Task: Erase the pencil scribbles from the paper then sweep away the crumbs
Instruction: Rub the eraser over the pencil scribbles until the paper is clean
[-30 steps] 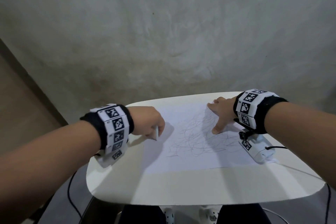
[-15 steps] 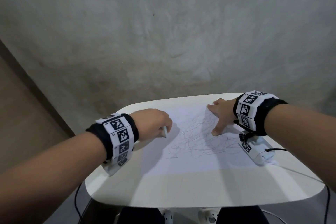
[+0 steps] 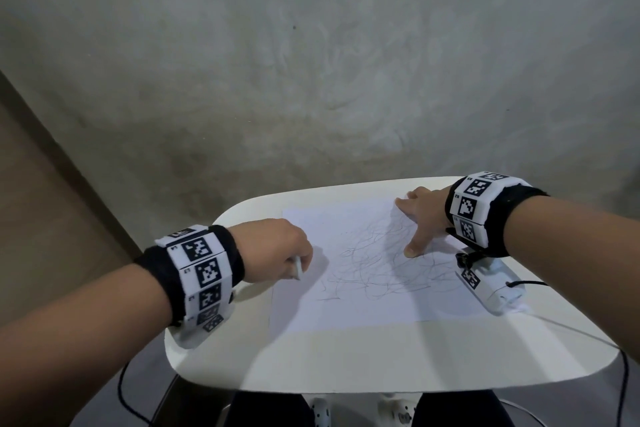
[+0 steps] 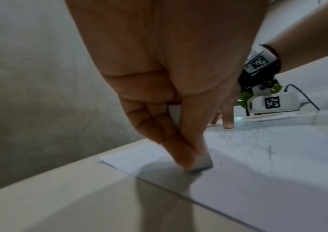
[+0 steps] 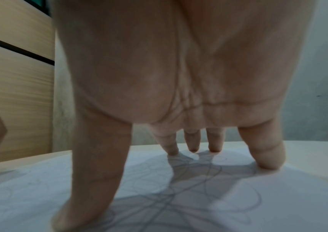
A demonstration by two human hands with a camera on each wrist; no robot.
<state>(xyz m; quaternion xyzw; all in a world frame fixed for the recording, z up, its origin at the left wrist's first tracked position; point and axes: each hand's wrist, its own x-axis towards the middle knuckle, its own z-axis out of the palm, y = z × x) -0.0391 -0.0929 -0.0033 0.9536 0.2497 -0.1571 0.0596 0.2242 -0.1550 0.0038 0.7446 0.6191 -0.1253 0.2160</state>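
A white sheet of paper (image 3: 353,302) covered in grey pencil scribbles (image 3: 381,263) lies on a small white table (image 3: 346,364). My left hand (image 3: 277,253) pinches a flat white eraser (image 3: 298,269) over the paper's left edge; in the left wrist view the eraser (image 4: 200,163) has its lower end on the paper (image 4: 258,180). My right hand (image 3: 420,218) is spread flat on the paper's far right part, thumb and fingertips pressing it down. In the right wrist view the fingers (image 5: 193,141) stand on the scribbles (image 5: 189,196).
The table is narrow, with rounded corners and a near edge (image 3: 346,390) close to my legs. A grey concrete wall (image 3: 311,62) rises behind it, and a wooden panel (image 3: 41,201) stands at the left. Cables hang off both wrist cameras.
My left hand has carried the eraser rightward from the table's left side onto the paper's left edge. The right hand has stayed pressed on the paper.
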